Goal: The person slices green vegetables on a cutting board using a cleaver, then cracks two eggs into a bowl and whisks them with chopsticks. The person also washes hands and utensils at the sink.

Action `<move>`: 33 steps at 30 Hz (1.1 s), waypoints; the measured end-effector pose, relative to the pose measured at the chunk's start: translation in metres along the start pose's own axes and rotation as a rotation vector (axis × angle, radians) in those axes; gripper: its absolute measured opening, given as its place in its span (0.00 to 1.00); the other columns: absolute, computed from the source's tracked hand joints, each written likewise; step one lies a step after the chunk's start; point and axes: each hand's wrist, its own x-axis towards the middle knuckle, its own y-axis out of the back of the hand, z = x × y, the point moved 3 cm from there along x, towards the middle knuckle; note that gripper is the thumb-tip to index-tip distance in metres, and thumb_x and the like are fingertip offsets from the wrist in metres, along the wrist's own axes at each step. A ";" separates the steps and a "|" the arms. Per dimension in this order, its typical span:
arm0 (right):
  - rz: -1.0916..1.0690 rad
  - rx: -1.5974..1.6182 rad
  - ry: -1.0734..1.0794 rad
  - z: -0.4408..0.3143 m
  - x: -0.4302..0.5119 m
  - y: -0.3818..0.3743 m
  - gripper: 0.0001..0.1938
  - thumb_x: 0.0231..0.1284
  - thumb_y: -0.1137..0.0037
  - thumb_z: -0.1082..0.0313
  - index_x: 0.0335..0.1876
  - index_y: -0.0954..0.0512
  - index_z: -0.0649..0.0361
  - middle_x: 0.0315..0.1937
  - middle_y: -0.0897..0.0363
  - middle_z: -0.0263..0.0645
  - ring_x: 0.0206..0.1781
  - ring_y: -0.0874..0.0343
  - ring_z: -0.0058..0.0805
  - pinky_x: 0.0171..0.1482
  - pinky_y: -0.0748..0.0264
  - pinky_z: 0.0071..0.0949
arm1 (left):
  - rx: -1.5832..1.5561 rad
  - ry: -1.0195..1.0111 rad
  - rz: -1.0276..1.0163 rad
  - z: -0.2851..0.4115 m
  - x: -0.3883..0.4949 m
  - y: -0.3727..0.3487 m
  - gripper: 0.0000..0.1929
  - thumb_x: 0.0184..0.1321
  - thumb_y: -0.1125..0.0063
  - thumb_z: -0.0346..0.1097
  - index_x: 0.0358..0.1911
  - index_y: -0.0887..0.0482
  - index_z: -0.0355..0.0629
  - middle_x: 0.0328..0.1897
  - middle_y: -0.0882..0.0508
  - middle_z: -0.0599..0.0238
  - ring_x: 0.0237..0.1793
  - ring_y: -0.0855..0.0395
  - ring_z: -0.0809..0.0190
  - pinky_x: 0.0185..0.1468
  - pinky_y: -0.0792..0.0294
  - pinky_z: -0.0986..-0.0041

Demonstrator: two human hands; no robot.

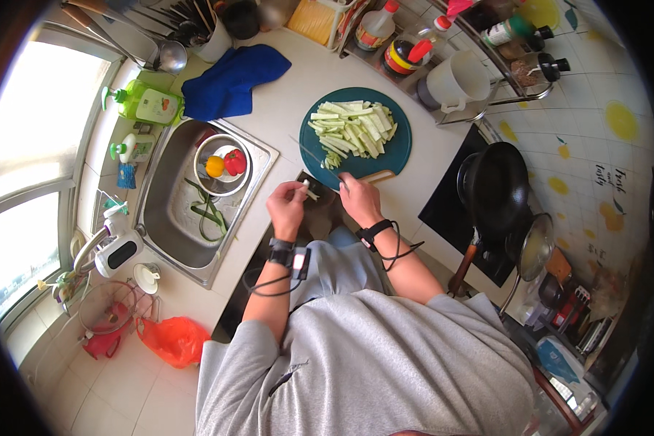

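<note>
My right hand grips a kitchen knife, its thin blade seen nearly edge-on over the left rim of a round teal cutting board. Between the fingertips of my left hand is a small pale vegetable piece, held just off the counter's front edge. A heap of pale green vegetable strips covers the upper part of the board. Beside the blade sits a little pile of shorter green bits. The knife's handle is mostly hidden in my right hand.
Left is a steel sink with green peels and a bowl holding a yellow pepper and red pepper. A blue cloth lies behind. Right, a black wok stands on the cooktop.
</note>
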 end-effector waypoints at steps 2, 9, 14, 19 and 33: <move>0.016 0.004 0.058 0.002 -0.010 0.013 0.10 0.68 0.42 0.64 0.51 0.18 0.50 0.32 0.13 0.48 0.37 0.14 0.56 0.38 0.21 0.53 | -0.125 0.012 -0.034 0.022 -0.005 0.025 0.06 0.65 0.31 0.26 0.42 0.10 0.32 0.33 0.10 0.65 0.34 0.14 0.69 0.41 0.22 0.77; 0.077 0.014 0.048 0.016 -0.060 0.049 0.16 0.61 0.39 0.68 0.54 0.15 0.49 0.38 0.11 0.47 0.40 0.12 0.53 0.43 0.18 0.49 | -0.406 -0.084 -0.099 0.146 -0.007 0.088 0.06 0.67 0.32 0.25 0.46 0.12 0.35 0.41 0.10 0.64 0.41 0.12 0.68 0.50 0.19 0.74; 0.171 0.117 -0.147 0.035 -0.105 0.064 0.15 0.58 0.35 0.66 0.52 0.13 0.50 0.33 0.12 0.45 0.37 0.12 0.47 0.41 0.17 0.41 | -0.361 -0.432 -0.195 0.261 0.020 0.088 0.10 0.66 0.33 0.20 0.49 0.13 0.32 0.47 0.10 0.65 0.47 0.13 0.70 0.55 0.23 0.78; 0.254 0.197 -0.289 0.051 -0.127 0.078 0.17 0.57 0.31 0.62 0.53 0.12 0.55 0.32 0.12 0.46 0.34 0.12 0.41 0.40 0.18 0.37 | -0.395 -0.736 -0.246 0.353 0.084 0.028 0.13 0.64 0.33 0.20 0.51 0.14 0.34 0.48 0.11 0.68 0.46 0.15 0.73 0.54 0.26 0.81; 0.473 0.301 -0.414 0.064 -0.201 0.107 0.16 0.59 0.31 0.63 0.52 0.13 0.59 0.33 0.12 0.49 0.38 0.11 0.47 0.42 0.18 0.38 | 0.060 -1.071 -0.081 0.403 0.236 -0.114 0.17 0.57 0.38 0.19 0.49 0.08 0.43 0.46 0.11 0.63 0.32 0.13 0.66 0.39 0.20 0.71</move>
